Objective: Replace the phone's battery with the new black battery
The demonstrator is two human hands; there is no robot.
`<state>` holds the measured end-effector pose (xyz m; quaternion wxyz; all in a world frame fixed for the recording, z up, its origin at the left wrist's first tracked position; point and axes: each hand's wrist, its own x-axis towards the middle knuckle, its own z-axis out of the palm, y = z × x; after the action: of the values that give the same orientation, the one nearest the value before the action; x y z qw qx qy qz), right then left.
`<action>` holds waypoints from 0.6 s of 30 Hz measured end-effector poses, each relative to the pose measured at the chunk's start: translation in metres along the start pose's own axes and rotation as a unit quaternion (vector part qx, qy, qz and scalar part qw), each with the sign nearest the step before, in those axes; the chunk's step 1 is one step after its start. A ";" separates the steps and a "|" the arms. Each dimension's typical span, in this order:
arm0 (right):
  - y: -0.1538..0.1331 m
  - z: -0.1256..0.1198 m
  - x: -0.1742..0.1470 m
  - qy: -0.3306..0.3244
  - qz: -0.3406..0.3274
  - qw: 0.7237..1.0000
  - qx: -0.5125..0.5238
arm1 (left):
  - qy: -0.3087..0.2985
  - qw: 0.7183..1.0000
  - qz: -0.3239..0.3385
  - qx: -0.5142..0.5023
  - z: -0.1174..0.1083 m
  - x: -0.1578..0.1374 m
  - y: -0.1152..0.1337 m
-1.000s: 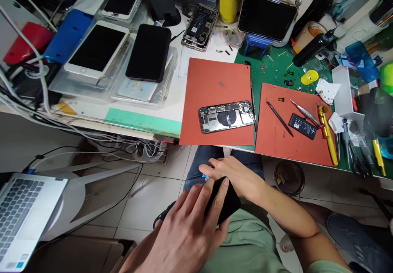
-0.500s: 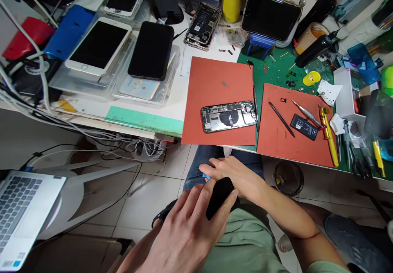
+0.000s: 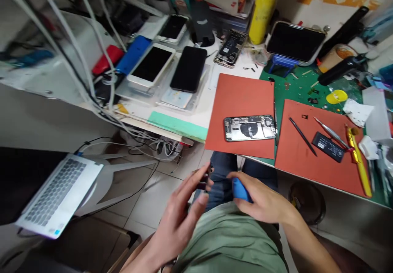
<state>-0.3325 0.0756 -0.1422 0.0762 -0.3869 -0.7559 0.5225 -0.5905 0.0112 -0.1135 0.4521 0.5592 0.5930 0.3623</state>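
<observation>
Handwork over the lap (image 3: 221, 188) right now: thin dark piece (image 3: 203, 179) pinched in left hand (image 3: 181, 211), too blurry to tell what exactly, and blue thing (image 3: 241, 190) gripped in right hand (image 3: 264, 199), with a gap between. Just handling both, by the look of it; probably calls for a light, steady hold next. Opened phone (image 3: 250, 129) up on the left red mat (image 3: 242, 91), beyond both hands, touched by neither.
</observation>
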 end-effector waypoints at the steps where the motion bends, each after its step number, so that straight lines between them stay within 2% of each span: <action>1: 0.000 0.000 -0.009 0.025 0.000 0.999 0.036 | 0.025 0.992 -0.069 -0.101 -0.001 0.000 -0.006; 3: -0.006 0.001 -0.024 0.130 -0.052 0.980 0.142 | 0.044 0.944 -0.180 -0.273 0.003 -0.002 -0.014; 5: -0.017 0.007 -0.031 0.282 -0.117 0.927 0.220 | 0.041 0.897 -0.237 -0.372 0.010 -0.004 -0.017; 7: -0.029 0.018 -0.026 0.397 -0.163 0.872 0.237 | 0.043 0.878 -0.253 -0.405 0.020 -0.009 -0.016; 8: -0.034 0.023 -0.020 0.429 -0.179 0.855 0.230 | 0.051 0.875 -0.257 -0.407 0.025 -0.012 -0.016; 10: -0.040 0.034 -0.005 0.448 -0.203 0.844 0.214 | 0.074 0.871 -0.273 -0.402 0.033 -0.017 -0.017; 14: -0.039 0.047 0.021 0.453 -0.209 0.843 0.200 | 0.131 0.874 -0.281 -0.374 0.043 -0.026 -0.029; 18: -0.037 0.051 0.029 0.503 -0.224 0.823 0.142 | 0.142 0.881 -0.278 -0.356 0.045 -0.031 -0.040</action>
<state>-0.3981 0.0516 -0.1417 0.6148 -0.4011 -0.5960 0.3254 -0.5628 -0.0275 -0.1620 0.6136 0.1154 0.6129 0.4843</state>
